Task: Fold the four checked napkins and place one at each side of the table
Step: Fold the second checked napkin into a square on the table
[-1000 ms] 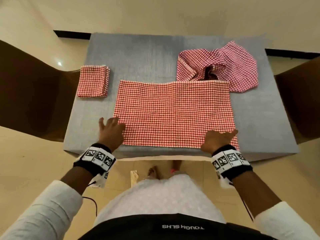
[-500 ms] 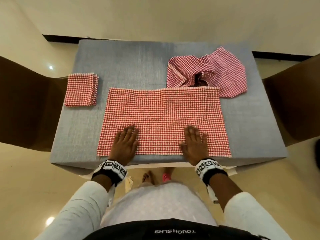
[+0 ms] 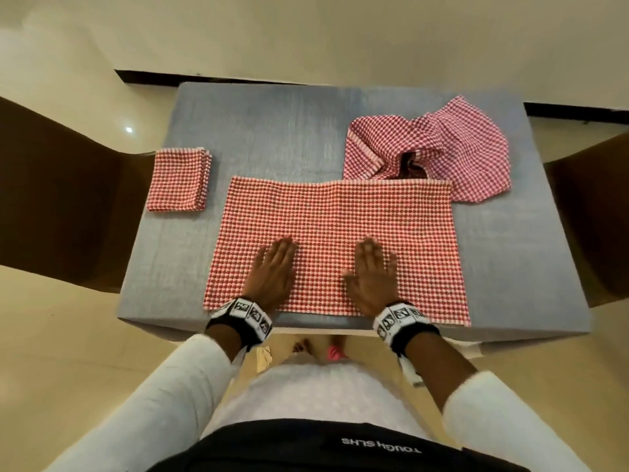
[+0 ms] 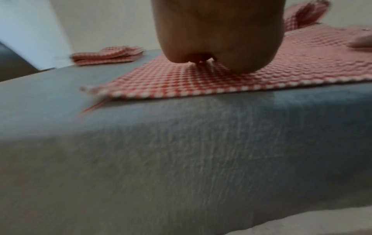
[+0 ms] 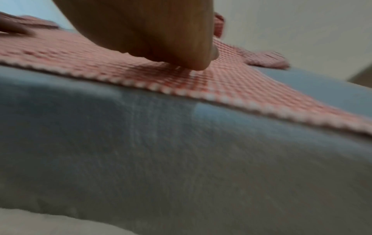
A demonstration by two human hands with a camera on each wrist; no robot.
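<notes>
A red-checked napkin (image 3: 340,233), folded once into a wide rectangle, lies flat near the front edge of the grey table (image 3: 272,131). My left hand (image 3: 274,270) and right hand (image 3: 372,270) both press flat on its near half, fingers straight and palms down. The wrist views show the heel of each hand, left hand (image 4: 211,39) and right hand (image 5: 161,35), resting on that napkin (image 4: 221,76) (image 5: 201,74). A small folded napkin (image 3: 178,180) (image 4: 108,54) sits at the table's left side. A crumpled heap of checked napkins (image 3: 459,144) lies at the back right.
Brown chairs stand at the table's left (image 3: 61,206) and right (image 3: 592,216). The grey tablecloth hangs over the front edge (image 4: 181,151). Bare grey cloth shows at the back left of the table. My feet (image 3: 320,349) stand on the beige floor below.
My hands moved from the napkin's near corners inward onto its middle and now slide slightly forward, flat on the cloth. The head view shifted.
</notes>
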